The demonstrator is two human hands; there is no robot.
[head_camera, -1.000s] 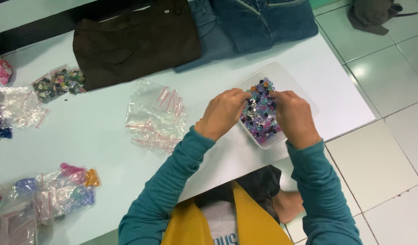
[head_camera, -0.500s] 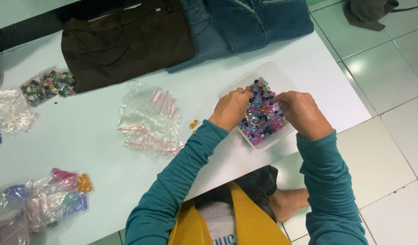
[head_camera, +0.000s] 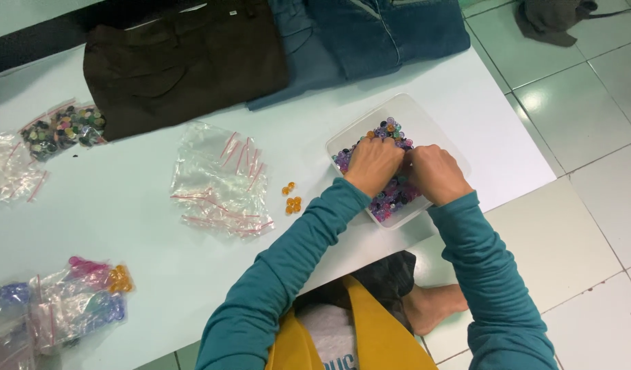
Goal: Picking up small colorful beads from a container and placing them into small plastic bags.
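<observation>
White table (head_camera: pixel 123 226) fills most of the frame, and right of centre a clear plastic tub (head_camera: pixel 425 120) of purple and mixed beads (head_camera: pixel 390 195) is covered by the left hand (head_camera: pixel 373 164) and right hand (head_camera: pixel 435 171), knuckles up, fingers curled down into the beads; what is pinched cannot be told. Five loose orange beads (head_camera: pixel 291 199) lie just left of the tub beside a heap of empty zip bags (head_camera: pixel 223 181), with two folded garments, brown trousers (head_camera: pixel 185 62) and blue jeans (head_camera: pixel 370 34), along the top.

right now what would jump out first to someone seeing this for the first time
Both hands, left hand and right hand, dig into a white tray of mostly purple buttons near the table's right edge. Left of it lie a few loose orange buttons and a heap of empty clear bags.
</observation>
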